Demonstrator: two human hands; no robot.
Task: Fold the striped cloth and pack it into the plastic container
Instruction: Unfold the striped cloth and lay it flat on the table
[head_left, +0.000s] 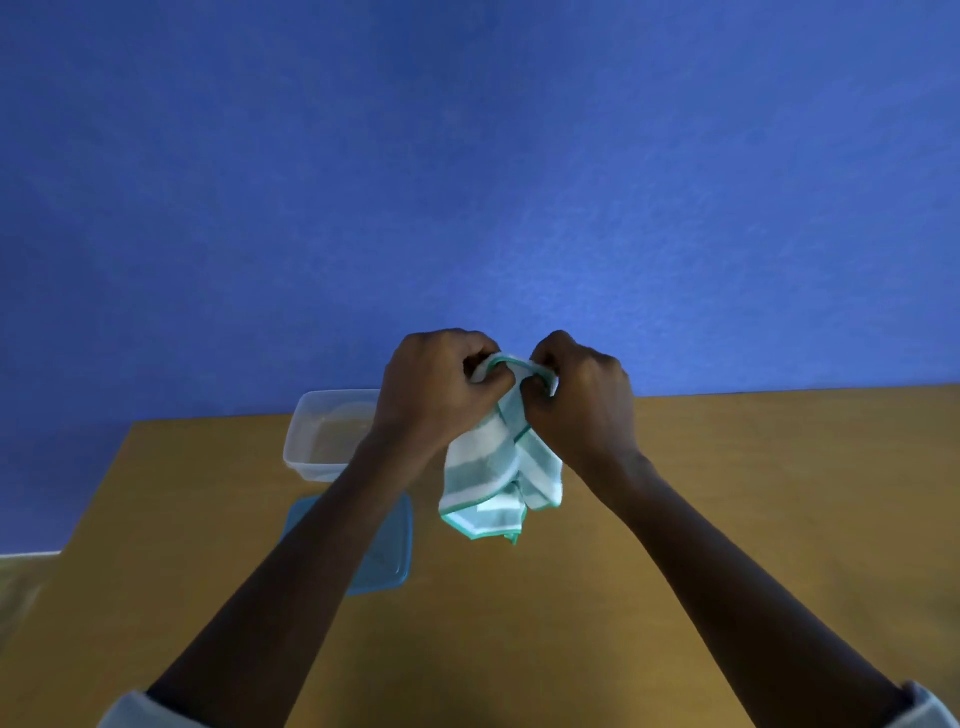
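A white cloth with green stripes and a green hem, the striped cloth, hangs bunched in the air above the wooden table. My left hand and my right hand both grip its top edge, close together, knuckles up. The cloth's lower corners dangle just over the tabletop. A clear plastic container stands open at the table's far left edge, partly hidden by my left wrist. Its blue lid lies flat in front of it, under my left forearm.
A blue wall rises directly behind the table. The table's left edge runs diagonally near the container, with a pale floor strip beyond it.
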